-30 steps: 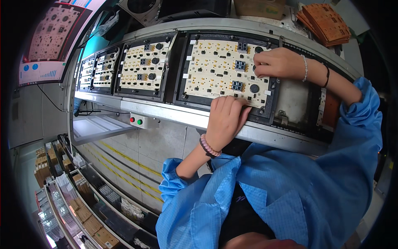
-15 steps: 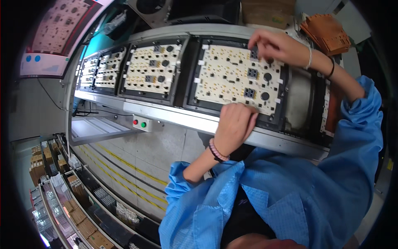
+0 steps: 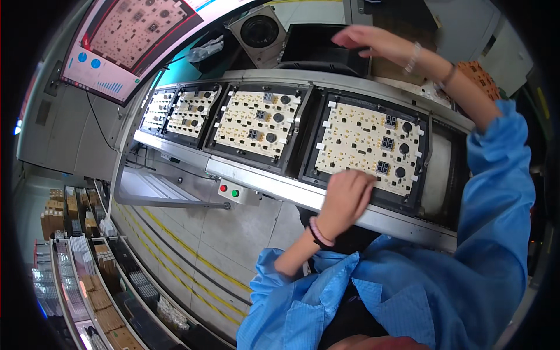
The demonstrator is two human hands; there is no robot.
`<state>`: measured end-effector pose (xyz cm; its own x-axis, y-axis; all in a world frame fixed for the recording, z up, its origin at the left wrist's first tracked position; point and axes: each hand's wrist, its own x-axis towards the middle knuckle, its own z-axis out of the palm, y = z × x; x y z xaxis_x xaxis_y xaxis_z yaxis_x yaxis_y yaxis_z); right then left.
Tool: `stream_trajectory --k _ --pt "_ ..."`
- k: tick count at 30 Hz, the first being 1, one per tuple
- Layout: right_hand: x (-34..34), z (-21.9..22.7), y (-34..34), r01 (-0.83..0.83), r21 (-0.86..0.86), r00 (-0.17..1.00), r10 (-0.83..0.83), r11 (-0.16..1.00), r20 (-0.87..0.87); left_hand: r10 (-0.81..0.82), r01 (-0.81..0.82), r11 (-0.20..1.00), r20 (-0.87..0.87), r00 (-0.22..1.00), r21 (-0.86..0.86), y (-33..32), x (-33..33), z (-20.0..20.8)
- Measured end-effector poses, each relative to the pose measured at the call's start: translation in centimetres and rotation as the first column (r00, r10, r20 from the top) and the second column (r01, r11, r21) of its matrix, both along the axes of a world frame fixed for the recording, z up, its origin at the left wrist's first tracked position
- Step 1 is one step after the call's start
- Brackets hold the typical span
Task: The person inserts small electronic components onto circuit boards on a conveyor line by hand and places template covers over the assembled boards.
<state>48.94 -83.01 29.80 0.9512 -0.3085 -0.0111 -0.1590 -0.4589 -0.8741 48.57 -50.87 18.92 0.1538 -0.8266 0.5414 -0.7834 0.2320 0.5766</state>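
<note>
The nearest circuit board (image 3: 345, 143) is pale and carries several small parts, with three dark square display blocks and three round black parts on its right half. It lies flat in a black carrier frame (image 3: 423, 184) with white clips along its sides. At the board's near edge is my left hand (image 3: 344, 200), its fingers bent and close together. Its fingertips are partly hidden, so what they hold, if anything, does not show. My right hand (image 3: 376, 45) is raised beyond the far rail, near a black box-like thing (image 3: 321, 46). Its fingers stretch left, thumb apart, with nothing visible in them.
More boards in frames, such as a second board (image 3: 245, 125), run leftward along the metal rail (image 3: 274, 185). A control box (image 3: 239, 191) with red and green buttons hangs below it. A screen (image 3: 137, 35) stands upper left, shelves with cartons (image 3: 108, 315) lower left, orange-brown pieces (image 3: 478, 79) far right.
My right hand has lifted off the board's far right corner and moved beyond the far rail. My left hand stays by the near edge. The whole view has shifted.
</note>
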Motion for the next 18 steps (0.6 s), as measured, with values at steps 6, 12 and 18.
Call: stream_trajectory --k 6,12,18 --pt "-14.2 -3.3 3.3 -0.024 -0.665 0.979 -0.118 0.746 -0.168 0.036 -0.051 0.997 0.272 0.962 0.05 -4.5 9.3 1.6" --pt "-20.8 -5.0 5.1 -0.173 -0.691 0.965 -0.018 0.702 -0.26 -0.063 -0.089 0.954 0.479 0.876 0.287 -7.7 13.3 -0.3" --pt "-21.5 -7.8 8.1 -0.171 -0.94 0.975 -0.087 0.294 -0.205 -0.078 -0.08 0.94 0.439 0.895 0.33 -8.0 12.7 0.3"
